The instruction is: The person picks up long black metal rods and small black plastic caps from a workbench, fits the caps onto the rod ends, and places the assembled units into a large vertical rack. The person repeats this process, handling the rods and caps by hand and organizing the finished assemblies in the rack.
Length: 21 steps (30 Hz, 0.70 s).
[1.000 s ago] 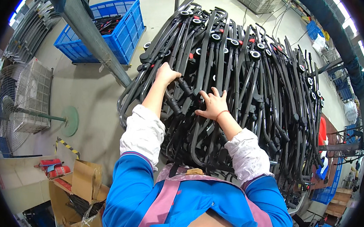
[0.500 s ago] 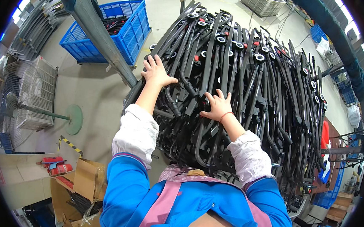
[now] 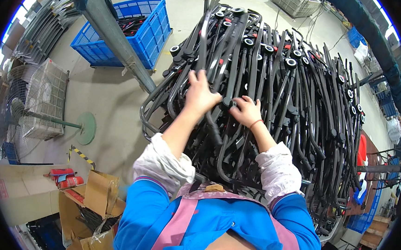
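A dense pile of black tubular metal frames point(image 3: 299, 108), with round joints, white-ringed wheels and small red parts, lies in front of me. My left hand point(image 3: 201, 96) grips a black tube point(image 3: 202, 44) at the pile's left side, its thumb pointing right. Just below that hand a dark grip-like tube end point(image 3: 213, 129) slants down. To the right, my right hand point(image 3: 248, 112) has its fingers curled at a frame's flat bar point(image 3: 236, 58), beside a round black joint point(image 3: 227, 102). What lies under both palms is hidden, and the fingers are slightly blurred.
A blue plastic crate point(image 3: 148, 40) holding dark parts stands at the far left behind a slanted grey post point(image 3: 118, 38). Nearer on the left are a standing fan point(image 3: 87, 128), a wire cage point(image 3: 49, 98) and an open cardboard box point(image 3: 102, 195). A grey crate point(image 3: 295, 4) stands farther back.
My left hand has moved right and nearer to me, closing from spread fingers onto a tube. Frames at the pile's left have shifted. My right hand has moved slightly right, its fingers more curled.
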Each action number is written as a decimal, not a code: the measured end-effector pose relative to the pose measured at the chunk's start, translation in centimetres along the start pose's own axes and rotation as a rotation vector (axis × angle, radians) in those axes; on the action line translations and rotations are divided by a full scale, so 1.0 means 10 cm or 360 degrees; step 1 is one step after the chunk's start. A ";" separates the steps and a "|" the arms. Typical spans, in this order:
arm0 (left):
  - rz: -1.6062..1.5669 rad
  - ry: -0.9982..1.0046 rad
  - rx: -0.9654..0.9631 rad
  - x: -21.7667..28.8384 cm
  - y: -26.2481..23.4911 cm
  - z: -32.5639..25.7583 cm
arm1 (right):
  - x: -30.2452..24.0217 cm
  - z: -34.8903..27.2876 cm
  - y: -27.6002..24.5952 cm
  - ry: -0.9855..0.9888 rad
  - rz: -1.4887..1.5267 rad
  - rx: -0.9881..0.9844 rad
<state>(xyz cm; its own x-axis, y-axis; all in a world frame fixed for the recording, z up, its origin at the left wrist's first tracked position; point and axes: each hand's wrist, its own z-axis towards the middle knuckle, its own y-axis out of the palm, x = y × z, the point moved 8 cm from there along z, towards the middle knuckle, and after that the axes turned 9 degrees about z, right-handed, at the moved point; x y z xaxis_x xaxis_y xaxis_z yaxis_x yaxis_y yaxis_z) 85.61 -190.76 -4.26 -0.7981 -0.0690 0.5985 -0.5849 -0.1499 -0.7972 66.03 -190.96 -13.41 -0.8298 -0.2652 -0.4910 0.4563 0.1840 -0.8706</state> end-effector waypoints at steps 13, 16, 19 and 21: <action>-0.0526 -0.0082 -0.0455 0.49 0.93 -0.57 | 0.25 0.27 -0.48 0.0778 0.0614 0.0447; -0.0543 -0.0001 -0.0355 0.42 1.01 -0.51 | 0.32 0.36 -0.42 0.0837 0.0508 0.0246; -0.0636 0.0082 -0.0204 0.57 1.05 -0.56 | 0.35 0.45 -0.43 0.0972 0.0374 0.0076; -0.0750 0.0051 -0.0260 0.79 1.06 -0.68 | 0.43 0.49 -0.54 0.1036 0.0264 0.0037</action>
<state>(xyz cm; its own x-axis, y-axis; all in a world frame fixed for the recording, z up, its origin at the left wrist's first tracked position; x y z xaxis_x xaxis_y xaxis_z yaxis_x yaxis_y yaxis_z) 72.08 -186.18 -8.50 -0.4443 -0.0001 0.8959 -0.8959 -0.0007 -0.4443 61.56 -197.72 -10.99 -0.7690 0.3912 -0.5055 0.5954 0.1508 -0.7891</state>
